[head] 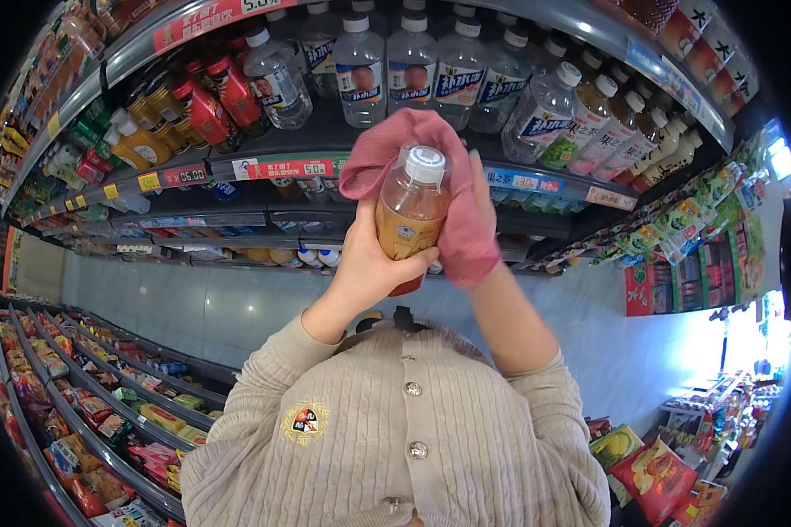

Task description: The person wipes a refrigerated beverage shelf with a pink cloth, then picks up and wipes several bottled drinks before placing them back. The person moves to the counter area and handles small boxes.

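My left hand [369,263] grips a plastic drink bottle [414,217] around its lower half, thumb across the front. The bottle has a white cap, a gold label and reddish-brown contents, and it stands nearly upright before my chest. A pink cloth [471,230] drapes over my right hand [482,191] and passes behind the bottle to its left side. Most of the right hand is hidden under the cloth, with some fingers showing at the right edge. The cloth lies against the bottle's right side.
Clear bottles with white caps [359,72] line the shelf [323,141] just beyond my hands. Red cans [204,112] stand to their left, fruit tea bottles [586,122] to their right. Hanging snack packs [652,237] are at the right. Snack shelves [92,395] rise at the lower left.
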Available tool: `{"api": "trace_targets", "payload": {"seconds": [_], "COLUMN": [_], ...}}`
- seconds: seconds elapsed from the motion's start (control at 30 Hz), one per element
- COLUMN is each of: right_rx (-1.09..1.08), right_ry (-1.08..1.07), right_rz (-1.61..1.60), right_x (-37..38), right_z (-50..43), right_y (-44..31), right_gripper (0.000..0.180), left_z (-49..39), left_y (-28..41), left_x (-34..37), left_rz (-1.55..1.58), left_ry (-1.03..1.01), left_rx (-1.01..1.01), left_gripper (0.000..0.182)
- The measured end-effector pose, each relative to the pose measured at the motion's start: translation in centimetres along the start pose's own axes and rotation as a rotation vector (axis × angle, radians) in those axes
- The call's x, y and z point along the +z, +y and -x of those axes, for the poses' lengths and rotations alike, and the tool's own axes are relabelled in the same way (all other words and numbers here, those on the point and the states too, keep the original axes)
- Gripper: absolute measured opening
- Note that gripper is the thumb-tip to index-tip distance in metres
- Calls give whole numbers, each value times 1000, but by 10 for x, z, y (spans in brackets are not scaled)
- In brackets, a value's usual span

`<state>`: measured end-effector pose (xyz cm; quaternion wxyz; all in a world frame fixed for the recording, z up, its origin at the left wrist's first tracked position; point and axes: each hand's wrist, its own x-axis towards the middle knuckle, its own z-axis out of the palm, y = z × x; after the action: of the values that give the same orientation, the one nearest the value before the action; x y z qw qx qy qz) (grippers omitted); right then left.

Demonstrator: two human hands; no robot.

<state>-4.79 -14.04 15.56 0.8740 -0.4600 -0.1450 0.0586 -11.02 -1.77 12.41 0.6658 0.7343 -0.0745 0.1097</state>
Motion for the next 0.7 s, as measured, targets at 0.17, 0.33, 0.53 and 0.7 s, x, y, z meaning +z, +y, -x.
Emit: {"api": "trace_targets", "payload": {"seconds": [0.17, 0.33, 0.53, 0.7], "right_rx": [-458, -525, -392, -1309], "right_ry": [63, -226, -381, -62], "right_rz": [653, 911, 941, 1043], "right_x": [3, -10, -22, 15], "right_z": [38, 53, 26, -58], "right_y": [33, 37, -63, -198], "right_gripper": [67, 70, 41, 37], "left_z": [-6, -4, 18, 33], "left_y": [-12, -12, 0, -7], "left_x": [-1, -18, -46, -49], "left_rz": [-346, -239, -260, -66], "left_ry": [241, 345, 293, 183], "left_rx": [21, -68, 2, -9], "left_gripper": [75, 74, 79, 81]}}
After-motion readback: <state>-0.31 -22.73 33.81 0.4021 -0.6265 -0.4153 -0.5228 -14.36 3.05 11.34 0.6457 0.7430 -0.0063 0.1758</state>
